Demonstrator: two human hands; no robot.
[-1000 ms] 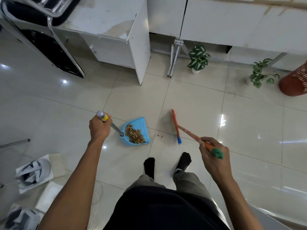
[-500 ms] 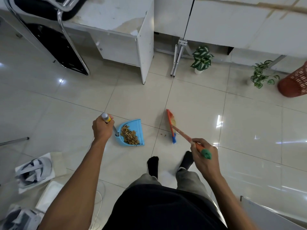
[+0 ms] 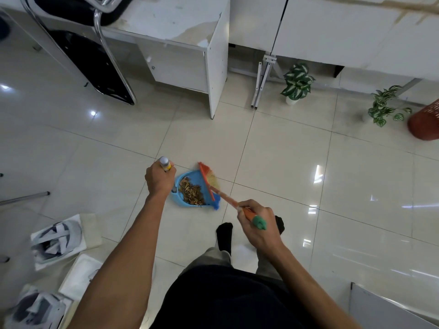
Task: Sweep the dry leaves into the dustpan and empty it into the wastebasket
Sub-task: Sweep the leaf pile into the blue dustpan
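Though crumbly, dry leaves (image 3: 191, 195) inside curved dustpan (image 3: 192, 176).

dustpan (image 3: 191, 175): bright blue
dustpan handle (image 3: 164, 162): silver, with a yellow band near the top
dry leaves (image 3: 192, 195): brown and tan
broom (image 3: 206, 181): orange head with a blue tip, straw-yellow bristles — orange shaft, green end cap
wastebasket (image 3: 425, 122): reddish brown, lattice pattern
potted plants (image 3: 297, 81): dark green leaves striped white
floor tiles (image 3: 285, 162): glossy cream — thin dark grout lines
socks (image 3: 224, 236): black
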